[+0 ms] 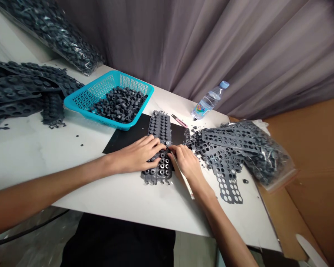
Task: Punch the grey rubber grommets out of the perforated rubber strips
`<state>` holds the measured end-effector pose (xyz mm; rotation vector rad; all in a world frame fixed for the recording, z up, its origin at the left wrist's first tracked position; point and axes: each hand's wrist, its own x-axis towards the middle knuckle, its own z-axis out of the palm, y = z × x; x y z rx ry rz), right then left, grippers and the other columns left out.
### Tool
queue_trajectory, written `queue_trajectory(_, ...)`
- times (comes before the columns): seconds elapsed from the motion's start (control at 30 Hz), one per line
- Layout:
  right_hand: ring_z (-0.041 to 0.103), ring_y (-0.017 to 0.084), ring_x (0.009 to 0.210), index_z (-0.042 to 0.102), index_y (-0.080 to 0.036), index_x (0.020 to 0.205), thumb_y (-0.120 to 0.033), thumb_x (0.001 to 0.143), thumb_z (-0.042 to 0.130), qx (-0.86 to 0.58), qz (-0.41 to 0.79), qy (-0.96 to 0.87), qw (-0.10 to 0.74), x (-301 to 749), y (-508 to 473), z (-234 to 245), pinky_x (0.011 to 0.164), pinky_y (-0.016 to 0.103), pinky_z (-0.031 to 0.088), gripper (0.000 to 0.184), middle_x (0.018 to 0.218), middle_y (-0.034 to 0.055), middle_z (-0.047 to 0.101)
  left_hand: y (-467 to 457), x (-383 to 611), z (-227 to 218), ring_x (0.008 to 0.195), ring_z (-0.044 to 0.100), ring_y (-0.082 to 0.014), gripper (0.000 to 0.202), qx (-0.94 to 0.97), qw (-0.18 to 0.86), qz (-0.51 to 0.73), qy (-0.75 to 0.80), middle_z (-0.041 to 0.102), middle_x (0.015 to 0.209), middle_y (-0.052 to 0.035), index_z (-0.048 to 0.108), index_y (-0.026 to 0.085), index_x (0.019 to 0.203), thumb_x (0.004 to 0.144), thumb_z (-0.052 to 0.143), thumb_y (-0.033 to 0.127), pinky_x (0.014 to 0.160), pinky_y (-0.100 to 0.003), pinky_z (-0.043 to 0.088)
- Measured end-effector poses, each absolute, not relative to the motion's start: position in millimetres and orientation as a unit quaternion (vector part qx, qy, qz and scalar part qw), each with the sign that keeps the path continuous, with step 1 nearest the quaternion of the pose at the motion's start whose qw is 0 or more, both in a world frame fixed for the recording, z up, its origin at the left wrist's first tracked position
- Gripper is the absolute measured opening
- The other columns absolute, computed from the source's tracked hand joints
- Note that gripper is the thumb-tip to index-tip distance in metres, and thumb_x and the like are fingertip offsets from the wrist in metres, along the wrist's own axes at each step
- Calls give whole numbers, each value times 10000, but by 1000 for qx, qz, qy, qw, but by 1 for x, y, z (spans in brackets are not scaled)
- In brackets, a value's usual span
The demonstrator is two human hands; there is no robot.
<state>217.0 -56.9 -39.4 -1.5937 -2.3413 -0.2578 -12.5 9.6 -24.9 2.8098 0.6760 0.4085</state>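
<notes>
A dark grey moulded rubber sheet [160, 126] with rows of round cups lies lengthwise in front of me. Over its left side my left hand [140, 154] bends its fingers, thumb and index finger apart, holding it against the table. My right hand [185, 159] is closed around a thin white stick-like tool [185, 180], whose rear end sticks out toward me. The tool's tip is hidden by the fingers, close to my left index fingertip at the sheet's middle. Cups on the near part show pale shiny rings inside. A black mat [128, 139] lies under the sheet.
A blue basket [108, 120] holds many small grey rubber pieces. More moulded sheets [16, 89] are piled left. Punched-out sheets [225, 148] and a plastic bag [272, 159] lie right. Pink-handled snips [179, 120] and a water bottle [208, 100] lie behind. The table's front edge is near.
</notes>
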Motion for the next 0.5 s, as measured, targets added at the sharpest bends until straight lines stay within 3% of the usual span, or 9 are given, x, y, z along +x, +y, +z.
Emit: queue_trajectory(0.5,638,254,926,602,-221,1207,-341,1069,481,-537,27,-815,216,220,-58,-30,798,373,527,219,1001,89,681,12,-12,-29,1115,507,-299,402,957,119,141,225,575,1193,-115,538,156,1347,1038,424,386,1015,-458,423)
